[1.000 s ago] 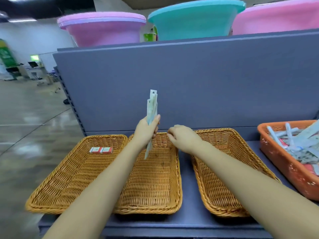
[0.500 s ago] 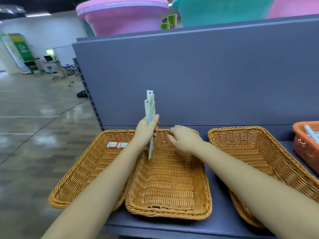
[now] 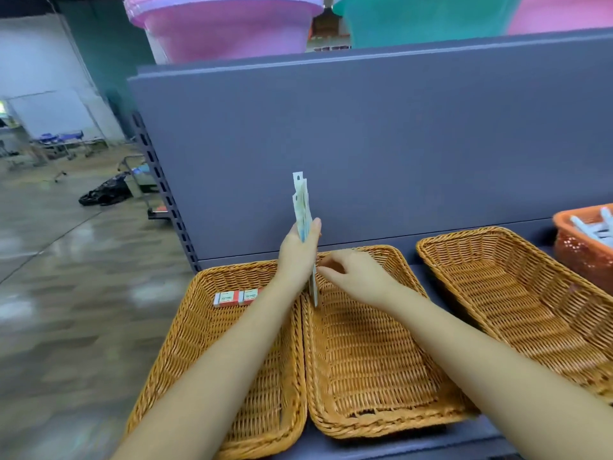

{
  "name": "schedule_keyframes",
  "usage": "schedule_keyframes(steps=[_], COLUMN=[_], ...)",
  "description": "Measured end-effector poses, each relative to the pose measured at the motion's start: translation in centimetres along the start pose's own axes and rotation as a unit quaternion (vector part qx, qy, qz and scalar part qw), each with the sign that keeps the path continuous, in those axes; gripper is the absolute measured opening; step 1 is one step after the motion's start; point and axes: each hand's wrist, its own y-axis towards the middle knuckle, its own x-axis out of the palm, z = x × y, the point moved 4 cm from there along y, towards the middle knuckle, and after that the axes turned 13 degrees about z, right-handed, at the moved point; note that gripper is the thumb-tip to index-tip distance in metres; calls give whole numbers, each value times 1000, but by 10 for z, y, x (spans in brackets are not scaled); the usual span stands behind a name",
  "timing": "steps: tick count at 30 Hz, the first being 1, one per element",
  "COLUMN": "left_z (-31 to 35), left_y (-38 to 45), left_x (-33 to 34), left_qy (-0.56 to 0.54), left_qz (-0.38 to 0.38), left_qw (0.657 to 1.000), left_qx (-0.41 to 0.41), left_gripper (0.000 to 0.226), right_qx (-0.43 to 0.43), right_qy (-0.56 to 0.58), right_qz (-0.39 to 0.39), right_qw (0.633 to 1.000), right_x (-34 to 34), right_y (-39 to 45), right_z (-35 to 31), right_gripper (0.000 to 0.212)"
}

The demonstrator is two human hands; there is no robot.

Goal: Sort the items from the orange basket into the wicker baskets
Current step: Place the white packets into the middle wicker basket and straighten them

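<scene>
The left hand holds a thin stack of flat packets standing straight up, with the thumb on one side and the fingers on the other, so its grip is closed around the stack. The packets look like pale card with a little hole at the top, and their bottom edge sticks out below the hand, over the rim between two baskets. The right hand is just beside the left one, with its fingers curled and its fingertips close to the low part of the packets; I cannot tell if it pinches them or only touches. Three wicker baskets sit in a row on a gray shelf. They are shallow, shaped like rectangles, and woven from tan strips with braided rims. The left basket has two small red and white boxes lying side by side near its back wall. The middle basket touches the left basket along one side. The right basket sits a bit apart. At the far right edge is the orange basket, made of plastic with small holes in its wall, and it has more pale flat packets inside. Above the smooth gray back panel stand round plastic tubs, one pink and one teal.
</scene>
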Motion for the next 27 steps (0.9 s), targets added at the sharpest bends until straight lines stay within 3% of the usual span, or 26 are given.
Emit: schedule_keyframes(steps=[4,15,21,27], left_z=[1,1,5,10], left_y=[-4,1,-2,2], left_x=[4,4,7,-3], left_qy=[-8,-19,9,-21], left_qz=[-8,-43,-45,-12], left_qw=[1000,999,999,1000], left_qx=[-6,-18,26,15], left_gripper=[26,29,21,19], right_qx=[41,119,141,89], right_qy=[22,46,82,30], right_qz=[15,11,9,14], right_qw=[999,992,986,996], right_x=[9,5,-5,-22], right_y=[1,9,10,11], right_z=[-4,14,31,50], right_gripper=[28,20,14,22])
